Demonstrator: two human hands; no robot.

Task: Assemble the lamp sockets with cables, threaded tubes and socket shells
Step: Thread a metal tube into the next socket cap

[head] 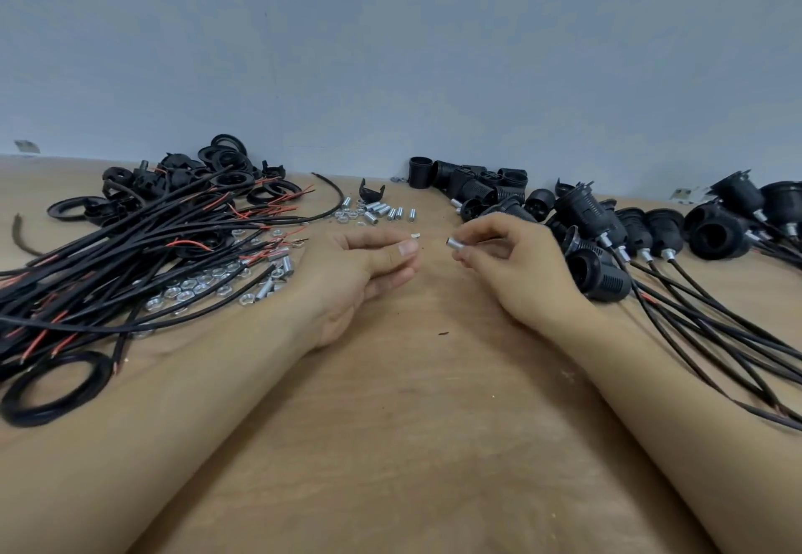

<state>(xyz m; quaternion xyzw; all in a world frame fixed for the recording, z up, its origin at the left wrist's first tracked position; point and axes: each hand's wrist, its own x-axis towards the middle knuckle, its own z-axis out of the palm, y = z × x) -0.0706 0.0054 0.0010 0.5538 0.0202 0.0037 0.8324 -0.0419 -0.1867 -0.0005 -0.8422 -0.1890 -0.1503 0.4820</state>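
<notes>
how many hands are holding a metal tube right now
1. The right hand pinches a threaded tube. The left hand has none, though something small shows at its fingertips.

Bare grey-blue wall point(390, 45), wooden table point(403, 445) — even, flat light

No text, label, brand, number or sign can be read anywhere in this view. Two small pale scraps sit at the far edge of the wooden table point(403, 445), one at far left point(27, 146) and one at far right point(680, 193), but both are too small and blurred to show any writing. The black socket shells point(475, 186) show no legible markings.
</notes>
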